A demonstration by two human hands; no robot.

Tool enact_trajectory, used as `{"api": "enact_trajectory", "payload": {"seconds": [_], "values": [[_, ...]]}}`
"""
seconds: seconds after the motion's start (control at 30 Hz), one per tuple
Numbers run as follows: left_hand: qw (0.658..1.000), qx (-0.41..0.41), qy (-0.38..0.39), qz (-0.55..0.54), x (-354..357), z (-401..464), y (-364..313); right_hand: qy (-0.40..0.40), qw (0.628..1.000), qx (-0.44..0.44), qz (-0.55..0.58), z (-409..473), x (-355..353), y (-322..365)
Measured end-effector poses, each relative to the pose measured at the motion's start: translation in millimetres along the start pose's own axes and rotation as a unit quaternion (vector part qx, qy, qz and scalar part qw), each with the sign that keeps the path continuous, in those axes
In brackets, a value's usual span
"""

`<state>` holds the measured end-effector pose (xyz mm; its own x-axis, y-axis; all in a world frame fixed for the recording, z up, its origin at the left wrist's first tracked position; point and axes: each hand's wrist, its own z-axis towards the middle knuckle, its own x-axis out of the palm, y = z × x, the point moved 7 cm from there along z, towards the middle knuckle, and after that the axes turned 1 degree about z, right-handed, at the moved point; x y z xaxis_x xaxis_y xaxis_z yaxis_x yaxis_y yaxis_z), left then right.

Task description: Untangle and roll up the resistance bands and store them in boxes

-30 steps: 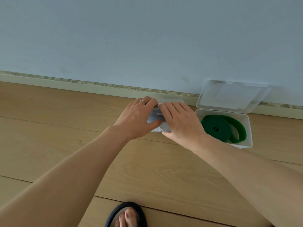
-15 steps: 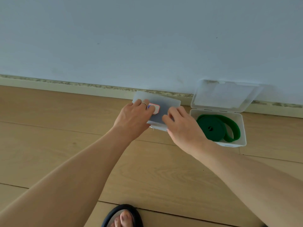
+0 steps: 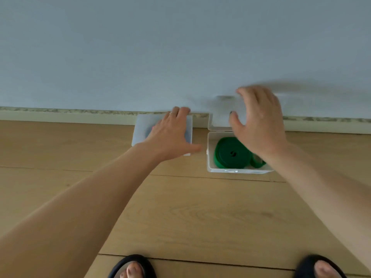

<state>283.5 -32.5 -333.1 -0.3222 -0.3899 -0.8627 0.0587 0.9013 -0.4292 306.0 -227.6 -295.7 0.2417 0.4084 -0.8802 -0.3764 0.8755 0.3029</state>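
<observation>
Our left hand [image 3: 170, 133] lies flat on the shut box [image 3: 140, 125]. Our right hand [image 3: 259, 121], fingers spread, holds nothing above the open box [image 3: 210, 153]. We read no words on the green band [image 3: 230, 153].

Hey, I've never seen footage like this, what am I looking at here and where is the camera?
The camera sits on a person's head, looking down at their own arms and sandalled feet on a wooden floor by a wall. There is no machine, only two bare hands. The left hand lies flat on a closed box. The right hand, fingers spread and blurred, hovers by the raised lid of an open box; it holds nothing. A rolled green resistance band lies in that box.
</observation>
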Motion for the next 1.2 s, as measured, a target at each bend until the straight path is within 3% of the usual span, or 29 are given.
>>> {"api": "enact_trajectory", "payload": {"seconds": [0.1, 0.2, 0.3, 0.37, 0.43, 0.53, 0.63, 0.83, 1.1, 1.2], "values": [[0.98, -0.055, 0.009, -0.19, 4, 19, -33, 0.025, 0.999, 0.022, -0.015, -2, -7, -27], [0.974, -0.044, -0.02, -0.219, 6, 27, -53, 0.026, 0.999, 0.018, 0.007, -3, -13, -33], [0.993, 0.022, -0.001, -0.119, 11, 17, -67, 0.038, 0.996, 0.037, 0.07, -6, -19, -33], [0.993, 0.092, 0.043, 0.057, 29, 7, -80, 0.094, 0.99, 0.051, 0.088, -26, -10, -35], [0.956, 0.152, 0.062, 0.242, 57, -1, -87, 0.175, 0.982, 0.062, 0.031, -59, 8, -44], [0.918, 0.174, 0.049, 0.354, 86, -6, -95, 0.309, 0.95, 0.047, -0.018, -115, 40, -61], [0.907, 0.173, 0.035, 0.383, 93, -5, -98, 0.285, 0.956, -0.038, -0.065, -138, 57, -68], [0.902, 0.116, -0.008, 0.417, 73, 17, -80, 0.232, 0.96, -0.078, -0.133, -90, 81, -49], [0.912, 0.132, -0.029, 0.387, 78, 18, -72, 0.266, 0.947, -0.094, -0.152, -86, 82, -42], [0.926, 0.126, -0.004, 0.355, 73, 18, -73, 0.327, 0.931, -0.071, -0.146, -80, 74, -40]]}}
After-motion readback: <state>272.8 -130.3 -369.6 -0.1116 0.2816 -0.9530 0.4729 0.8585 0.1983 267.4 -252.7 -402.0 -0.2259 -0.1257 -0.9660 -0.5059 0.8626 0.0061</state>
